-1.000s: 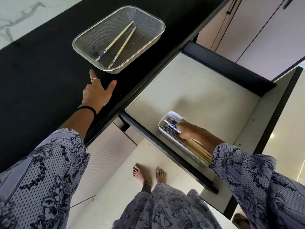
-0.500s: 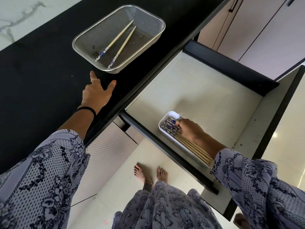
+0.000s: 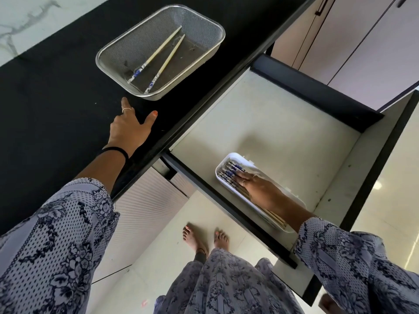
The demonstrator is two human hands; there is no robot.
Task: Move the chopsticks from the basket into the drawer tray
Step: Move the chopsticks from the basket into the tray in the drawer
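Both hands are empty, the left hand (image 3: 130, 130) spread on the counter (image 3: 45, 98) and the right hand (image 3: 256, 185) flat on chopsticks in the tray (image 3: 223, 158), so reaching hastily could scatter the last two chopsticks (image 3: 158, 56) in the basket (image 3: 204, 21).

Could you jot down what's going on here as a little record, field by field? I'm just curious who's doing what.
Basket: metal mesh, on the black counter
Chopsticks in basket: two, lying side by side
Drawer: pulled open
Tray: white, in the drawer, holds a bundle of chopsticks
Left hand: empty, fingers spread, resting on the counter near the basket
Right hand: laid flat on the tray's chopsticks
Left to do: the basket's two chopsticks
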